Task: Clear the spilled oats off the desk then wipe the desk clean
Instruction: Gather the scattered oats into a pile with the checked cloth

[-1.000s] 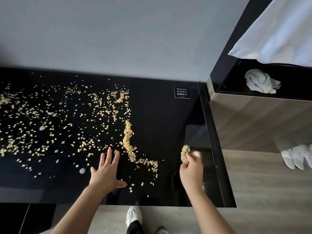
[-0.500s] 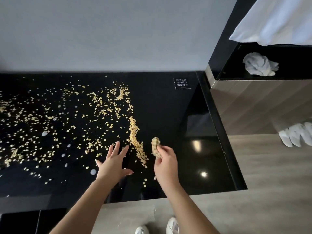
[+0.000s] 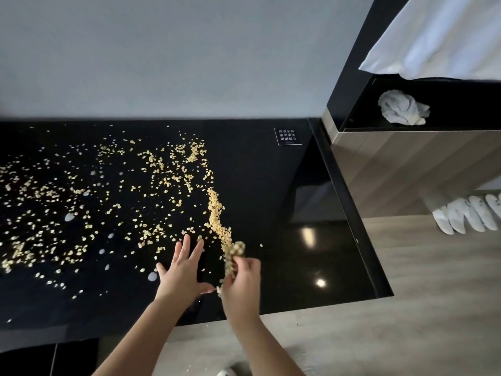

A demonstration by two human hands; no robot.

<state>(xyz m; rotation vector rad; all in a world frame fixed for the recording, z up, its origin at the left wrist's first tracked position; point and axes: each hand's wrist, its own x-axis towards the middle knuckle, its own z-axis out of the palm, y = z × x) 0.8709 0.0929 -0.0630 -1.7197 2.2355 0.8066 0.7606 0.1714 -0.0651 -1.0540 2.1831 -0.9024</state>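
The left hand (image 3: 184, 270) lies flat, palm down, on the desk (image 3: 271, 185), fingers straight and spread, thumb out to the side; it holds nothing. Just beside it the right hand (image 3: 241, 278) is raised on its edge, fingers curled round a small wad (image 3: 234, 256) crusted all over with oats. What the wad is made of I cannot tell. Both forearms reach in over the near edge of the desk.

The oats (image 3: 162, 172) are strewn across the left and middle of the glossy black top, thinner towards the far left. A thicker ridge of oats (image 3: 217, 213) runs from mid-desk down to the wad, which touches its near end. Pale round spots (image 3: 69, 217) sit among the flakes. The right part of the top is bare black and mirrors two ceiling lights (image 3: 320, 282). A small printed label (image 3: 288, 136) is stuck near the far right corner.

Behind the desk is a plain grey wall (image 3: 162, 50). To the right stands a wood-faced cabinet (image 3: 406, 164) with a black niche holding a crumpled white cloth (image 3: 401, 108), and white bedding (image 3: 439, 33) hangs above it. White slippers (image 3: 469, 215) lie on the wood-look floor (image 3: 406, 294) beneath the cabinet.
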